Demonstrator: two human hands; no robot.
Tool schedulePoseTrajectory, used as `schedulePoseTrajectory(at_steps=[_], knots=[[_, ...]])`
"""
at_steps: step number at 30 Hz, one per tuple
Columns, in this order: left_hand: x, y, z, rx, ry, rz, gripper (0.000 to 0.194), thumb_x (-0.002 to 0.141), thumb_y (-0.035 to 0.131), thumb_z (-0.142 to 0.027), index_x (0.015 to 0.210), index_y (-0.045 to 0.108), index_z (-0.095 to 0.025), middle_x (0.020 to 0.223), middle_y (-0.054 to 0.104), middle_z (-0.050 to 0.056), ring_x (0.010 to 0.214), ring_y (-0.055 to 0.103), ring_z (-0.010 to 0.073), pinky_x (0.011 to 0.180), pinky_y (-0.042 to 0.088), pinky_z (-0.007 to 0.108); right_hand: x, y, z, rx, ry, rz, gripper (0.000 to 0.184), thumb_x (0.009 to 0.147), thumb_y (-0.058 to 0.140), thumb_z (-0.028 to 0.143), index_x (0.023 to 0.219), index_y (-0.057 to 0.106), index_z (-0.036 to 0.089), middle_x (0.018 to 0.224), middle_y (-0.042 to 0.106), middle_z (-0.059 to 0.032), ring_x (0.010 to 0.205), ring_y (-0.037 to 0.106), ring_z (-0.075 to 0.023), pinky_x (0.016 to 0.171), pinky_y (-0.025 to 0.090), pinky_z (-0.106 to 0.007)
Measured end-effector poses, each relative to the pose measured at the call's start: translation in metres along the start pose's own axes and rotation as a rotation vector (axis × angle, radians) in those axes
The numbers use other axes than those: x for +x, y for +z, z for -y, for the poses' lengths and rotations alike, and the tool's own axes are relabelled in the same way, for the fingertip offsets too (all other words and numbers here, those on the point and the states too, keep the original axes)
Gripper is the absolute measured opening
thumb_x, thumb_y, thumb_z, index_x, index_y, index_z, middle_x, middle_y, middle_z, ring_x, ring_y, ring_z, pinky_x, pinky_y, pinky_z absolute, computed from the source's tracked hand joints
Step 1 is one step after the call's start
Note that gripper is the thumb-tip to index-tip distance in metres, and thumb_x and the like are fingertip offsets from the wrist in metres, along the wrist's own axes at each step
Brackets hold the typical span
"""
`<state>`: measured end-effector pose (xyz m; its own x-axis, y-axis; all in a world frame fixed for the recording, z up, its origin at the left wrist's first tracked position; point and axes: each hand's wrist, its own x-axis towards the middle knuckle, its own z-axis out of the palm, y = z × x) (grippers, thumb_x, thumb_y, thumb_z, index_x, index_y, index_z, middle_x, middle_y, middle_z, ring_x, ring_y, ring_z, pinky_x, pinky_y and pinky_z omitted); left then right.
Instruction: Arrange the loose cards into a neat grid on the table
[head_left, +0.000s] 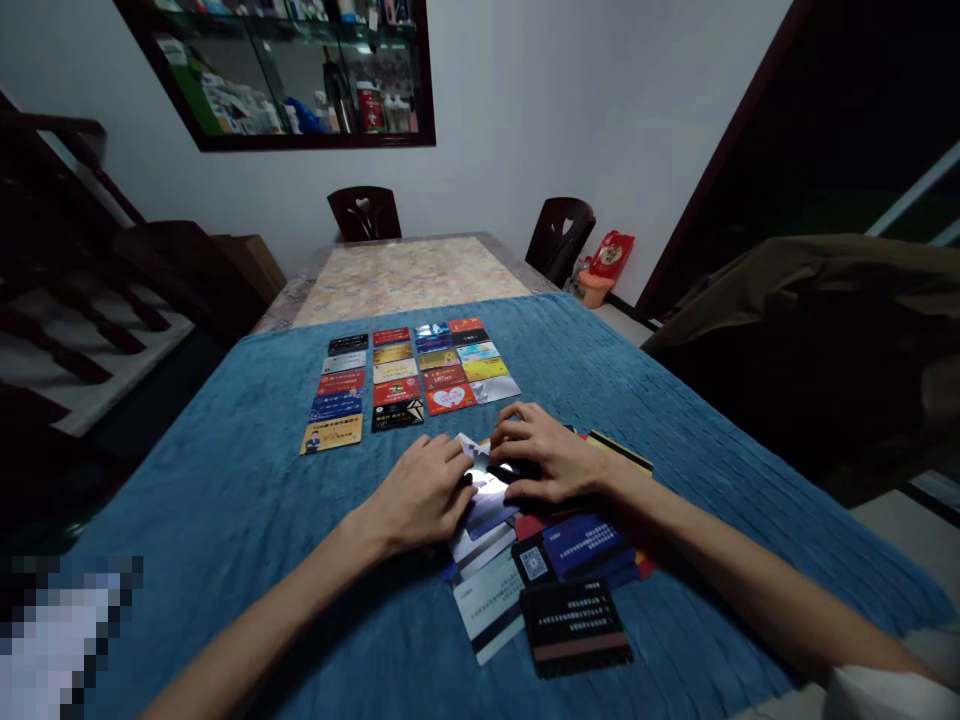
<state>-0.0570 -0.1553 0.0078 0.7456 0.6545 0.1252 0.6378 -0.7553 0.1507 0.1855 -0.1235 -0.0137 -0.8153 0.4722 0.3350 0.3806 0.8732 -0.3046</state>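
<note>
Between my hands lies a loose pile of plastic cards, overlapping at odd angles, with a shiny pale card (489, 488) catching glare. My left hand (421, 497) is closed at the pile's left side, its bent fingers and thumb at the edge of the pale card. Over the right part, my right hand (553, 455) arches with thumb and fingers apart, its fingertips touching the cards; what lies under the palm is hidden. Nearest me are a black card (576, 625), a pale green card (489, 605) with a dark stripe, and a blue card (589, 548).
Beyond my hands, several cards lie face up in neat columns, including a gold card (331, 434) and a red card with a heart (450, 398). A blue cloth (225, 500) covers the table's near part. Two dark chairs (365, 213) stand at the far end.
</note>
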Motion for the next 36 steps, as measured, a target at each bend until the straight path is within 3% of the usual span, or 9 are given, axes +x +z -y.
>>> schedulePoseTrajectory(at_steps=[11,20,26,36], knots=[[-0.006,0.003,-0.016,0.043,0.048,0.077,0.033,0.083,0.064,-0.049,0.1,0.064,-0.02,0.112,0.064,0.014,0.108,0.053,0.0322,0.088,0.043,0.048,-0.011,-0.001,0.009,-0.021,0.004,0.063,0.049,0.084,0.067,0.054,0.12,0.067,0.021,0.116,0.065,-0.0108,0.114,0.046,-0.0285,0.099,0.035,-0.049],[-0.007,0.007,-0.021,0.07,0.049,0.084,0.034,0.084,0.063,-0.045,0.104,0.063,-0.017,0.12,0.061,0.016,0.119,0.05,0.0352,0.093,0.043,0.049,-0.013,0.003,0.009,-0.032,-0.018,0.055,0.045,0.084,0.066,0.046,0.12,0.067,0.018,0.111,0.067,-0.0105,0.113,0.045,-0.0287,0.099,0.034,-0.05],[-0.006,0.006,-0.026,0.056,0.037,0.084,0.039,0.085,0.061,-0.038,0.117,0.06,-0.016,0.122,0.061,0.016,0.119,0.05,0.0345,0.096,0.042,0.05,-0.013,0.001,0.01,-0.039,-0.028,0.067,0.043,0.084,0.066,0.044,0.118,0.068,0.017,0.112,0.067,-0.0102,0.113,0.046,-0.0283,0.099,0.035,-0.048],[-0.006,0.012,-0.032,0.113,0.013,0.039,0.036,0.088,0.056,-0.037,0.114,0.062,-0.013,0.119,0.061,0.017,0.119,0.049,0.0341,0.097,0.042,0.049,-0.015,0.002,0.006,-0.039,-0.054,0.052,0.04,0.084,0.068,0.041,0.117,0.068,0.017,0.111,0.067,-0.0106,0.111,0.046,-0.0285,0.097,0.037,-0.048]])
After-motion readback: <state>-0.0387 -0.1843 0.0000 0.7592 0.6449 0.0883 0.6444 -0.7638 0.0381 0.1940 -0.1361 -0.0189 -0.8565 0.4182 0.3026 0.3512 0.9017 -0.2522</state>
